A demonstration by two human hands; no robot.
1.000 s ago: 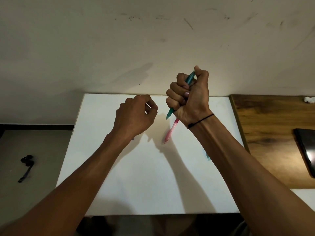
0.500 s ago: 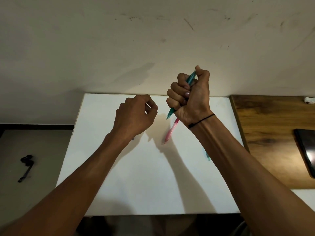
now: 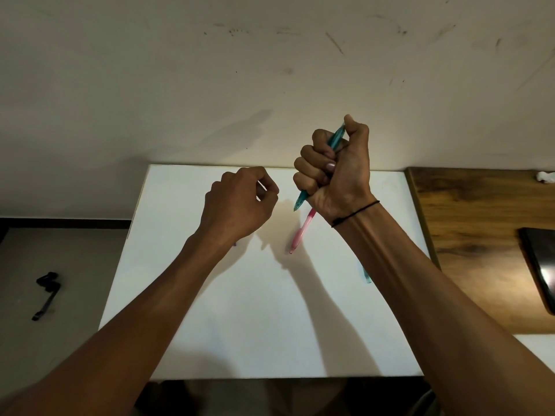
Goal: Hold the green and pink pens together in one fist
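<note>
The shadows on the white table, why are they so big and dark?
In the head view, light from the near side casts dark arm shadows on the white table and a fainter one on the wall; a glare patch brightens the wooden desk; the pink pen looks soft; the wide lens bends edges.

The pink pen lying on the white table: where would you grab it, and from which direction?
Pinch the pink pen mid-barrel from above. It lies flat on the white table, slanting, its far end hidden behind the right hand, so fingers belong on its long sides.
</note>
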